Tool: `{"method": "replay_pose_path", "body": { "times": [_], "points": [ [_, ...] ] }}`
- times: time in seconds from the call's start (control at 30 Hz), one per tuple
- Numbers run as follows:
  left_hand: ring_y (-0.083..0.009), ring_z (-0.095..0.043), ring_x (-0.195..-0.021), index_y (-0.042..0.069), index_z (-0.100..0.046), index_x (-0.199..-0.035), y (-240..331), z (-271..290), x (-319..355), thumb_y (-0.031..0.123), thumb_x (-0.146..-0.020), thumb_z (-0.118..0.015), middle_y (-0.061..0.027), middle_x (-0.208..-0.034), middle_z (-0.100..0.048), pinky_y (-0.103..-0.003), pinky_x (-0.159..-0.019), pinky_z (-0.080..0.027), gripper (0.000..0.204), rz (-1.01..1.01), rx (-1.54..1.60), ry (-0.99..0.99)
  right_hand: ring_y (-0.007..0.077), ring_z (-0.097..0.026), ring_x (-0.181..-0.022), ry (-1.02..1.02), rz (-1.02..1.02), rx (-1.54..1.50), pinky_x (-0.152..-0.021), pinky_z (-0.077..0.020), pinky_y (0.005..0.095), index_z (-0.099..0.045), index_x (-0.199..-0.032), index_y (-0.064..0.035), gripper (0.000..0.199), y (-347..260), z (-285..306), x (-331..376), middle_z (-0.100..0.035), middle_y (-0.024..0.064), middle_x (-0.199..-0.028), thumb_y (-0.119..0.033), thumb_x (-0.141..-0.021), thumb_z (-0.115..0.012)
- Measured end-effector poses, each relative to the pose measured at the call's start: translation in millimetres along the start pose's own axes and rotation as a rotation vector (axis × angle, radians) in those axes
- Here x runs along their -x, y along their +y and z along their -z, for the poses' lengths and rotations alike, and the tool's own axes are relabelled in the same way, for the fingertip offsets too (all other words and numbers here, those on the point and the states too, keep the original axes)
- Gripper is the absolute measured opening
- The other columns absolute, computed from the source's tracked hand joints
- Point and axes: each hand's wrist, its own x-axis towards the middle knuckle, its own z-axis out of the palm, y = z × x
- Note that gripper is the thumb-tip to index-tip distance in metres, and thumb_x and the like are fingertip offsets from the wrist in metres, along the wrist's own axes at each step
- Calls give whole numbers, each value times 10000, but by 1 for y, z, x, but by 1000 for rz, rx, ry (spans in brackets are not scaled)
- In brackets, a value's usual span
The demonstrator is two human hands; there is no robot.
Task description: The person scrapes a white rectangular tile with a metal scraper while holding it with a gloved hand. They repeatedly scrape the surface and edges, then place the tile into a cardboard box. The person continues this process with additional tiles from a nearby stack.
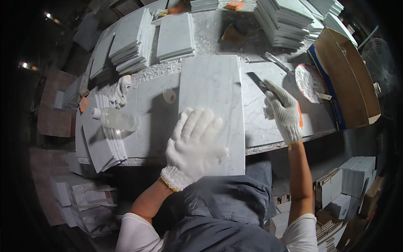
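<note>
1. Head view, mid-bench: pale veined slab, long sides running near to far. Near end reaches past the bench's near edge, towards the lap; what bears it underneath is hidden.
2. Left hand, gloved: palm down, fingers spread on the slab's near half, clamped on nothing.
3. Right hand, gloved: closed round a flat-bladed tool, apart from the left hand, to the slab's right. Blade points far and left.
4. Right: dish of white paste, just beside a cardboard box. Left: clear bottle. Far: slab stacks.
5. Handling, my judgement: keep palm weight off the overhang, lest it tip; fingers clear of the blade; lay the blade low, since a steep corner could scratch.
</note>
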Motion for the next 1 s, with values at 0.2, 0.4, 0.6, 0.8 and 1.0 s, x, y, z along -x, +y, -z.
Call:
{"method": "replay_pose_path", "body": {
  "times": [0.2,0.4,0.6,0.8,1.0],
  "points": [
    [-389,-393,-1471,72,-526,-1485,-5,-7,-25,451,-1051,-395,-186,-1515,-515,-547,-1253,-248,591,-393,-15,-243,35,-515,-678,196,-81,-189,-575,-464,190,-459,-1536,6,541,38,4,64,-606,-20,-919,-180,-1055,-619],
    [-330,-478,-1388,100,-562,-1422,-78,-52,-154,462,-1022,-501,-143,-1451,-572,-491,-1200,-324,543,-125,-358,105,56,-560,-678,266,-83,-259,-606,-491,213,-447,-1556,-37,536,57,-8,94,-644,7,-916,-116,-1048,-602],
    [-312,-579,-1167,108,-691,-1167,-111,-83,-172,438,-982,-589,-96,-1185,-665,-468,-1101,-410,392,-60,-143,343,63,-553,-747,311,-66,-435,-669,-497,211,-320,-1610,1,627,51,-6,96,-650,50,-1123,-57,-1042,-579],
    [-322,-573,-1330,106,-703,-1285,-43,-65,-133,410,-956,-684,-117,-1298,-695,-463,-1197,-355,449,-303,-149,189,70,-614,-695,280,-48,-315,-619,-542,213,-420,-1587,-97,585,39,-26,82,-671,39,-950,-172,-1046,-629],
    [-309,-540,-1369,175,-716,-1260,-13,-48,-137,396,-844,-814,-84,-1367,-648,-466,-1170,-392,481,-549,15,38,80,-606,-648,208,-47,-295,-548,-530,230,-381,-1600,-78,623,19,-32,62,-654,46,-910,-198,-1039,-625]
  ]
}}
